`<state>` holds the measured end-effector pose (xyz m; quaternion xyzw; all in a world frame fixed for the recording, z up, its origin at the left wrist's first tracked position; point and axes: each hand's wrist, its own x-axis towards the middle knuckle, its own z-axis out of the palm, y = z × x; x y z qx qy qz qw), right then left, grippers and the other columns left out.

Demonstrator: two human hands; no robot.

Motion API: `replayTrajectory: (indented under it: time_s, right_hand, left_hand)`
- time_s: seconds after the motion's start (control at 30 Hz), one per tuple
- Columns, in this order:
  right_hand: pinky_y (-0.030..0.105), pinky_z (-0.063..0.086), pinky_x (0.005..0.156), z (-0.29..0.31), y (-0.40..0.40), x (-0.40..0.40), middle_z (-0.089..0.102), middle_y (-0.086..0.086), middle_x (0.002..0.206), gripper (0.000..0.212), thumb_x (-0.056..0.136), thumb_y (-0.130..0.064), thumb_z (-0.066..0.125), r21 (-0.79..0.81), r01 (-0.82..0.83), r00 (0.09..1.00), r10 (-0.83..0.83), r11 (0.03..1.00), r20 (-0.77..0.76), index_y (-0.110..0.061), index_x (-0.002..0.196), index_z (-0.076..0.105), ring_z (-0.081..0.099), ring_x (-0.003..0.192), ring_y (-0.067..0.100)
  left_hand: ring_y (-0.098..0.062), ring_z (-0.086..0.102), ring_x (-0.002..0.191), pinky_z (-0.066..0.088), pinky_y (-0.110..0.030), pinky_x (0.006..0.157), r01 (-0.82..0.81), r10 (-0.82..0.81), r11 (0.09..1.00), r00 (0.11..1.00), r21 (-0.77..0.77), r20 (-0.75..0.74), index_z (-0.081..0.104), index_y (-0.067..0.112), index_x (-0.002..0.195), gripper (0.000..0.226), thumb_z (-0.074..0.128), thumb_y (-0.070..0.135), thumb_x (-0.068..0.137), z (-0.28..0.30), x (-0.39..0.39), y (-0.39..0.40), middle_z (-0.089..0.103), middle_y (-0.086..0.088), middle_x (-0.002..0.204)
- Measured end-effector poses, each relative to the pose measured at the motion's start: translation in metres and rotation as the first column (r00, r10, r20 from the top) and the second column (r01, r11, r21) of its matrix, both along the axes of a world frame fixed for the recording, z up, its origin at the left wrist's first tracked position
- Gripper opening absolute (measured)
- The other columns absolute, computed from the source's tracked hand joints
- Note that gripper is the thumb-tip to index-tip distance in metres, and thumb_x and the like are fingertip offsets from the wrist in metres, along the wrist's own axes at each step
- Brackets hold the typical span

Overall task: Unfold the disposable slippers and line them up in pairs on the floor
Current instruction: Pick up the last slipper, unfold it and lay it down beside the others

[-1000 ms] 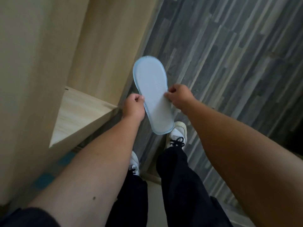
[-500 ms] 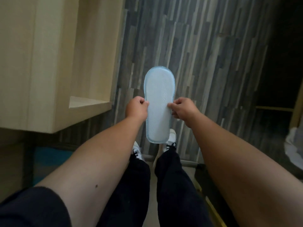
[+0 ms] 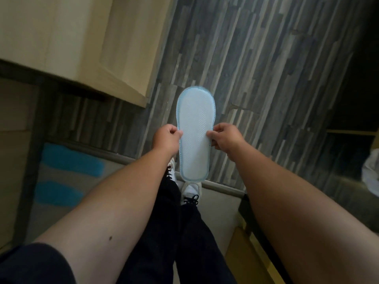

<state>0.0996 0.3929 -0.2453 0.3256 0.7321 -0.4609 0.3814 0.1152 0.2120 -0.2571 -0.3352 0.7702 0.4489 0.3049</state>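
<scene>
Grey wood-plank flooring fills the upper and right part of the head view, running from about twelve o'clock round to three o'clock. Pale wooden cabinetry takes up the ten to eleven o'clock corner, its lower edge jutting toward the centre. At eight to nine o'clock lies a light mat with blue stripes.

Just above centre, a flat pale-blue disposable slipper is held in the air, sole side facing the camera, its ribbed texture visible and its rounded toe end pointing toward twelve o'clock. The left hand pinches the slipper's left edge at mid-length, fingers curled in and thumb pressed on the rim. The right hand pinches the opposite edge at about the same height, fingers likewise curled round the rim. The slipper looks flat; whether its upper strap is folded behind cannot be told.

Below the slipper's heel end, toward six o'clock, are white sneakers with black laces and dark trousers. Both bare forearms reach in from the lower corners. At three to four o'clock, on the frame's edge, something white and crumpled shows, too cut off to identify.
</scene>
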Motion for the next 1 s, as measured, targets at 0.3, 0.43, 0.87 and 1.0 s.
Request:
replayTrajectory:
  time_s: [0.3,0.43,0.87,1.0]
  right_hand:
    - [0.036,0.052,0.065,0.001,-0.090,0.036,0.065,0.009,0.071,0.013,0.083,-0.016,0.072,-0.011,-0.252,0.968,0.252,0.968,0.004,-0.006,0.078,0.066,0.060,0.065,0.020]
    - [0.032,0.052,0.061,0.000,-0.147,0.064,0.065,0.005,0.067,0.013,0.082,-0.019,0.073,0.020,-0.366,0.930,0.367,0.930,-0.018,-0.013,0.073,0.065,0.061,0.060,0.016]
    - [0.027,0.049,0.059,0.019,-0.383,0.198,0.067,0.001,0.065,0.011,0.085,-0.021,0.071,0.093,-0.668,0.726,0.674,0.739,-0.136,-0.012,0.080,0.069,0.061,0.054,0.008]
    - [0.025,0.048,0.057,0.022,-0.443,0.251,0.067,0.000,0.066,0.013,0.085,-0.022,0.071,0.057,-0.749,0.650,0.749,0.660,-0.127,-0.011,0.079,0.068,0.063,0.058,0.009]
  left_hand:
    - [-0.028,0.066,0.079,0.052,-0.038,0.078,-0.211,0.212,0.976,0.977,-0.048,0.006,0.057,0.019,0.071,0.018,0.062,0.025,0.088,0.015,0.087,-0.082,0.070,-0.008,0.083]
    - [-0.027,0.068,0.083,0.051,-0.036,0.078,-0.291,0.291,0.955,0.957,-0.063,-0.001,0.059,0.020,0.076,0.013,0.062,0.026,0.088,0.018,0.128,-0.132,0.071,-0.007,0.087]
    - [-0.026,0.063,0.078,0.049,-0.035,0.074,-0.609,0.601,0.790,0.793,-0.076,-0.103,0.059,0.020,0.074,0.016,0.061,0.027,0.088,0.032,0.313,-0.328,0.070,-0.009,0.083]
    - [-0.029,0.067,0.081,0.051,-0.038,0.075,-0.707,0.701,0.703,0.707,-0.072,-0.094,0.060,0.019,0.075,0.016,0.060,0.027,0.088,0.040,0.383,-0.373,0.071,-0.010,0.083]
